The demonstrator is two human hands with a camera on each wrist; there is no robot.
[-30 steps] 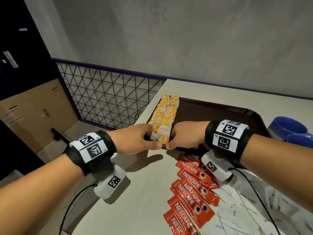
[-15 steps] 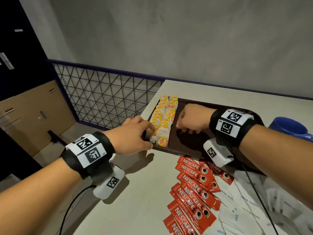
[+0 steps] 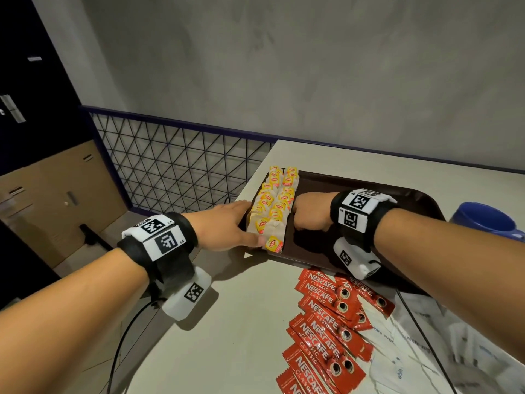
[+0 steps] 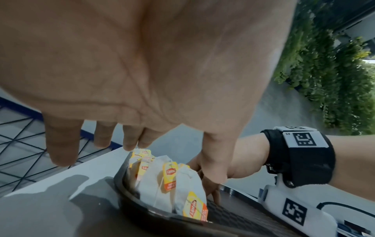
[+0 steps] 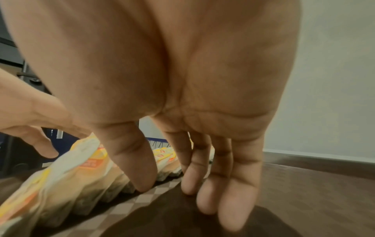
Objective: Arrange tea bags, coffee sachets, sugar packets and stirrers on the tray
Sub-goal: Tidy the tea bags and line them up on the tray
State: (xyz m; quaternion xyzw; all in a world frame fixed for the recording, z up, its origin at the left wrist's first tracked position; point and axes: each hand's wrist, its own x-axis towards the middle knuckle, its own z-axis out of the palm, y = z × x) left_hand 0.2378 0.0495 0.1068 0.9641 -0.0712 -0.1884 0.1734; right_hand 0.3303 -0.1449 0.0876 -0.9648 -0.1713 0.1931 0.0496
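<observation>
Yellow-tagged tea bags [image 3: 272, 206] lie in two rows along the left end of the dark brown tray [image 3: 383, 191]. My left hand [image 3: 227, 226] lies against the rows' left side at the tray rim, fingers straight, thumb by the nearest bag. My right hand [image 3: 309, 211] stands on the tray floor at the rows' right side. In the right wrist view its fingers [image 5: 202, 184] point down onto the tray [image 5: 314, 192] and the thumb touches the tea bags [image 5: 71, 176]. The left wrist view shows the left hand [image 4: 131, 141] spread above the tea bags [image 4: 168, 179]. Neither hand holds anything.
Red coffee sachets [image 3: 326, 322] lie fanned on the white table in front of the tray. White sugar packets [image 3: 412, 351] are heaped to their right. Blue cups [image 3: 483, 223] stand right of the tray. The table's left edge [image 3: 250, 189] drops beside a wire railing.
Both hands left the near end of the tea bag rows. The right hand moved farther along their right side onto the tray; the left hand slid forward along their left side.
</observation>
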